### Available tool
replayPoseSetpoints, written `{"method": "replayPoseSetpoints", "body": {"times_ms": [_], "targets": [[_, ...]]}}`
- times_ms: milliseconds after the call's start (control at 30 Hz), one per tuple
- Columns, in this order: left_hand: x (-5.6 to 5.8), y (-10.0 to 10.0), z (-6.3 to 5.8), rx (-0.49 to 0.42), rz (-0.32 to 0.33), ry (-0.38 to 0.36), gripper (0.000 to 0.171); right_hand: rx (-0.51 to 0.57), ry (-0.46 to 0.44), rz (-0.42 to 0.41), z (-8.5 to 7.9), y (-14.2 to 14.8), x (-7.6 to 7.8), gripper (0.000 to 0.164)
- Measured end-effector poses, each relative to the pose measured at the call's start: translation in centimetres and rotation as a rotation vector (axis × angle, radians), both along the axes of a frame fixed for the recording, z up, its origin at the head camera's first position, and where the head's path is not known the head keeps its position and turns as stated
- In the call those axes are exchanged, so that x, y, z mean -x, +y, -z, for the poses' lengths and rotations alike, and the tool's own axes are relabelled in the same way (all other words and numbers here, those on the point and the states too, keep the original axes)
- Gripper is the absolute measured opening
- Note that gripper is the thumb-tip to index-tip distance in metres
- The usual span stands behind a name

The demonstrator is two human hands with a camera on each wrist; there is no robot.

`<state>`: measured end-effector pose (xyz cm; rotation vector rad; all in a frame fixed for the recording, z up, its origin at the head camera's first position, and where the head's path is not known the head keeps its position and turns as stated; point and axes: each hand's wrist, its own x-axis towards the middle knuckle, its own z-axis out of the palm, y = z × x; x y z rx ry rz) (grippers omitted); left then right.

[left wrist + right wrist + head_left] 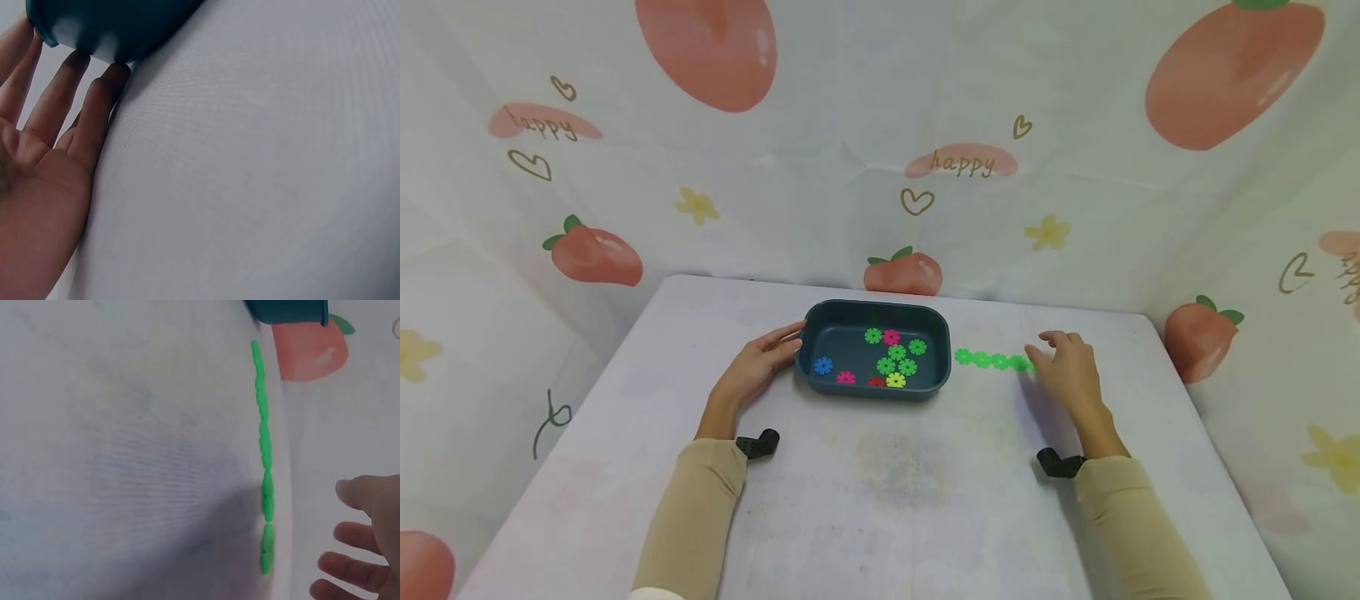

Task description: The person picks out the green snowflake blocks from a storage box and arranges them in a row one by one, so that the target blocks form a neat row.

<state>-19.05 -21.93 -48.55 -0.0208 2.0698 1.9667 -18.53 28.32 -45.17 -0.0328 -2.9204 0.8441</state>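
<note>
A dark teal rectangular tray [874, 392] holds several small notched plastic discs, among them a blue disc [823, 366], a yellow disc [896, 380] and a green disc [917, 347]. My left hand [758, 363] rests against the tray's left end, its fairly straight fingers touching the outer wall [103, 40]. To the tray's right, a row of green notched discs [1000, 361] lies in a line on the table. My right hand [1070, 372] is over the right end of that row, fingers loosely bent and apart, with nothing held. It overlaps the last green disc in the head view.
The white table [895, 517] runs back to a cloth backdrop [820, 208] printed with fruit, hearts and flowers. A black wrist camera [760, 444] is strapped on the left wrist and another black camera [1060, 463] on the right.
</note>
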Motion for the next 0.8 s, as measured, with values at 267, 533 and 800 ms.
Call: {"method": "replayPoseSetpoints", "body": {"times_ms": [267,533,800], "targets": [[0.0,0.2,-0.1,-0.014,-0.005,-0.006,0.059,-0.110,-0.003,-0.069,-1.4,-0.6,0.7,0.069],[-0.1,0.1,0.0,-0.027,-0.014,-0.010,0.060,-0.213,-0.018,-0.121,-2.4,-2.1,1.7,0.078],[0.2,0.0,0.1,-0.020,0.001,-0.008,0.060,-0.283,-0.006,-0.167,-3.6,-3.3,2.2,0.083]]}}
